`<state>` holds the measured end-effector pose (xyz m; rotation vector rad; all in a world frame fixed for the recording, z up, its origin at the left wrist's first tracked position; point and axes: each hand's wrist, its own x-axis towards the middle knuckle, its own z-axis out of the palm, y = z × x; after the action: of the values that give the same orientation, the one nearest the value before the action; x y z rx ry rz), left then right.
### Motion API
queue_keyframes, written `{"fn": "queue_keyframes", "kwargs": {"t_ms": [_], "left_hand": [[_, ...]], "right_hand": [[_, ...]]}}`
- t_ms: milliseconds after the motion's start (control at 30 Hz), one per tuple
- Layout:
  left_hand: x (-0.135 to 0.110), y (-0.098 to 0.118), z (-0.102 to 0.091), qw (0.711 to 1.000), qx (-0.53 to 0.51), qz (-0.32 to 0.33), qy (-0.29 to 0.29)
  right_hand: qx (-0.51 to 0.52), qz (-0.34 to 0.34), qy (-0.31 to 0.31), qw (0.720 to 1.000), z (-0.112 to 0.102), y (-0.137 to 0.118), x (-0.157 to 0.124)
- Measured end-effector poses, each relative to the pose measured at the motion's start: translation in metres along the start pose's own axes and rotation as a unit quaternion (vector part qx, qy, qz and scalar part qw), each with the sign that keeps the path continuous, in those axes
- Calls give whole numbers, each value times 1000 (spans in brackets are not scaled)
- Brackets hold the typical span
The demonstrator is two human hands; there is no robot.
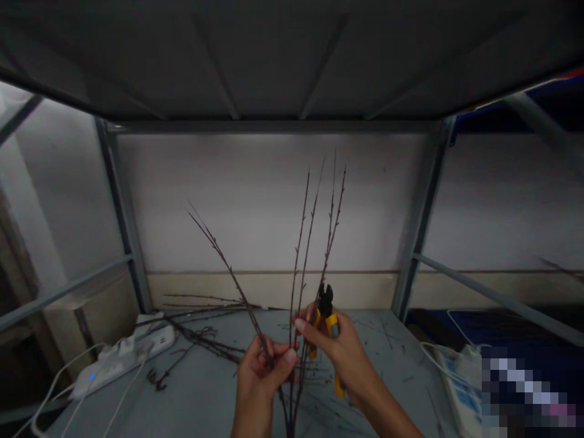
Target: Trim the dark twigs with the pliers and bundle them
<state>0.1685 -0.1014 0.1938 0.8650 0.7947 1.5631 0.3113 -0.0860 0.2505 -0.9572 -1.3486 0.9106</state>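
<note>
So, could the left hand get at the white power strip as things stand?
Probably yes: mostly loose twigs lie between the left hand and the power strip, though that hand holds a branch.

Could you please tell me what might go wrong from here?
The pliers tucked in the right hand might slip, since that hand is also busy at the twigs. The thin left-leaning twigs in the left hand could snap if bent. The loose branches lie close to the power strip and might catch on it.
</note>
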Motion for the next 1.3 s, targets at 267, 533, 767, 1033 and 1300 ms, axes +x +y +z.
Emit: {"fn": "queue_keyframes", "kwargs": {"t_ms": [267,533,767,1033,1300], "left_hand": [[-10,9,-1,997,-36,-3,-70],[-3,5,-3,995,-73,-6,-64],[-3,2,0,993,-88,-40,-66],[-1,7,6,988,-115,-57,-86],[3,11,4,983,-142,-49,-105]], "right_hand": [[-13,-2,-5,1000,-3,8,4],[-19,0,-3,1000,-7,12,1],[8,11,8,1000,-11,15,1],[-10,16,-5,1000,-10,17,0],[-4,30,-9,999,-4,20,-4]]}}
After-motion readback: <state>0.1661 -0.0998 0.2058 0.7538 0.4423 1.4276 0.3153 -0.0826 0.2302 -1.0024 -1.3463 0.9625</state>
